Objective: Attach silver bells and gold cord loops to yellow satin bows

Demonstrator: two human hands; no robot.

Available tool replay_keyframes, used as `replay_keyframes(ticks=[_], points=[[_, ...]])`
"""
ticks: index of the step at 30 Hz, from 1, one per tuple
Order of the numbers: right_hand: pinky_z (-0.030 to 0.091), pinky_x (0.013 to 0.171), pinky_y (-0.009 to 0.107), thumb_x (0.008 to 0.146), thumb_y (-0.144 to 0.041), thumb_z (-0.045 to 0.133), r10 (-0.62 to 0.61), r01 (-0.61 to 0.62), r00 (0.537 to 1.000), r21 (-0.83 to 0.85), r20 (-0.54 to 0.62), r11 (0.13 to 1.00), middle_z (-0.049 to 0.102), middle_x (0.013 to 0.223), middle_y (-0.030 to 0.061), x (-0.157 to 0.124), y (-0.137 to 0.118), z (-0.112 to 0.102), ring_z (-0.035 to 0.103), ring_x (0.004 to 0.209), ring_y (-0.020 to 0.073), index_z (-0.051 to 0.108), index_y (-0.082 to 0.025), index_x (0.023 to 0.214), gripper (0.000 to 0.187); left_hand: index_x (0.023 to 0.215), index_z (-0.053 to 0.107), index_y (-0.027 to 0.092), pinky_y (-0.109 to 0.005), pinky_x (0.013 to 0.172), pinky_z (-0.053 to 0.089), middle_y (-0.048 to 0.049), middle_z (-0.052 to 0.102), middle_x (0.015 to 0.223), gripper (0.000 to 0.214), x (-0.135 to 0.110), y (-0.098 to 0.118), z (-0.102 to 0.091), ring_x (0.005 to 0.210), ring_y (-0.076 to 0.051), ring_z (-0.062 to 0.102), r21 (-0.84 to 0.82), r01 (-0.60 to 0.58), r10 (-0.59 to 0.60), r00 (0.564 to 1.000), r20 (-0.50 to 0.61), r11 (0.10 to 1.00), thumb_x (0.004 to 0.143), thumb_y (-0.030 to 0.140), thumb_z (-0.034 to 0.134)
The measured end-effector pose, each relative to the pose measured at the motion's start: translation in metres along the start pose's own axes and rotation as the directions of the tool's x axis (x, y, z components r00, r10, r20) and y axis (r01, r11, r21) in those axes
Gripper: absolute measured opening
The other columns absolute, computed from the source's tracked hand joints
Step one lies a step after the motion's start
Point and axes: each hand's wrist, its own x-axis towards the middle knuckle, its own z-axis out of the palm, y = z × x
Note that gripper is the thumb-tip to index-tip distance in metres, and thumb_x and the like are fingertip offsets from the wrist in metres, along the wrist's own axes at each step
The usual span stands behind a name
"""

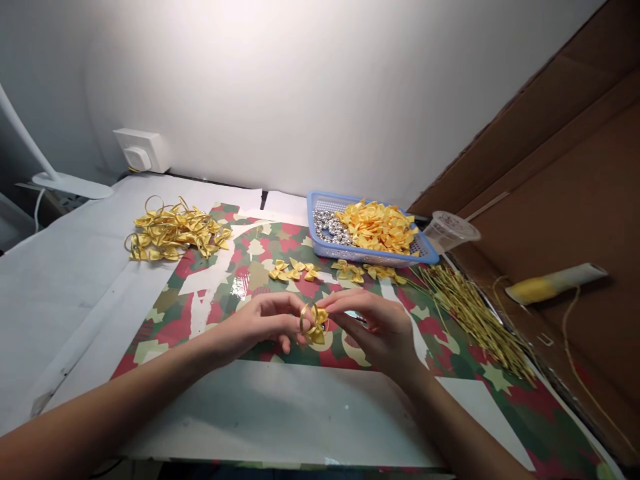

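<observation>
Between my two hands, above the patterned sheet, is a yellow ribbon bow (316,333) with a gold loop of tie. My left hand (267,323) pinches the loop and the bow's left side between thumb and fingers. The fingertips of my right hand (377,323) close on the bow's upper right edge. Just beyond my hands lie several loose yellow bows (295,270), and more bows (350,271) lie to their right. A pile of bows with gold loops (175,230) rests at the left.
A blue basket (373,256) holds silver beads and many yellow bows. Gold ties (475,320) lie in a bundle at the right, near a clear plastic cup (450,230). Cardboard (575,200) walls the right side. A white lamp (73,187) stands far left.
</observation>
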Motion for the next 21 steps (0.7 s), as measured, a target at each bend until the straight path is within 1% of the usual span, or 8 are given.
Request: replay_keyframes(ticks=[3, 8, 14, 21], points=[[0.058, 0.07, 0.03, 0.081, 0.0, 0.06, 0.002, -0.002, 1.0, 0.013, 0.0, 1.0, 0.074, 0.085, 0.0042, -0.0012, 0.001, 0.0017, 0.071, 0.079, 0.0182, 0.067, -0.023, 0.091, 0.026, 0.072, 0.062, 0.016, -0.017, 0.052, 0.041, 0.0023, 0.06, 0.068, 0.013, 0.0002, 0.0011, 0.0038, 0.059, -0.007, 0.052, 0.022, -0.016, 0.017, 1.0, -0.024, 1.0, 0.071, 0.025, 0.072], [0.057, 0.069, 0.029, 0.081, 0.0, 0.06, 0.001, -0.001, 1.0, 0.013, -0.008, 1.0, 0.074, 0.084, 0.0039, -0.0023, 0.0026, 0.0035, 0.071, 0.078, 0.018, 0.067, -0.023, 0.091, 0.025, 0.066, 0.054, 0.016, -0.019, 0.051, 0.037, 0.0048, 0.057, 0.061, 0.023, 0.0003, 0.0003, 0.0062, 0.054, -0.006, 0.048, -0.01, -0.011, 0.01, 0.999, -0.035, 1.0, 0.065, 0.021, 0.077], [0.057, 0.069, 0.029, 0.081, -0.001, 0.061, 0.013, -0.012, 1.0, 0.008, -0.018, 1.0, 0.074, 0.083, 0.0035, -0.0027, 0.0026, 0.0051, 0.071, 0.077, 0.0177, 0.066, -0.023, 0.091, 0.025, 0.067, 0.052, 0.015, -0.019, 0.053, 0.036, 0.0047, 0.056, 0.062, 0.026, 0.0, -0.0016, 0.0059, 0.055, -0.006, 0.048, -0.024, -0.022, 0.021, 0.999, -0.044, 0.999, 0.065, 0.02, 0.078], [0.055, 0.073, 0.032, 0.084, -0.006, 0.06, 0.033, -0.034, 0.999, 0.012, 0.028, 0.999, 0.071, 0.086, 0.0036, -0.0048, 0.0051, 0.0086, 0.068, 0.08, 0.0179, 0.065, -0.024, 0.094, 0.021, 0.071, 0.052, 0.016, -0.02, 0.053, 0.038, 0.0051, 0.058, 0.063, 0.027, 0.0011, -0.0013, 0.0086, 0.057, -0.007, 0.052, -0.034, -0.024, 0.022, 0.998, -0.057, 0.999, 0.065, 0.019, 0.078]])
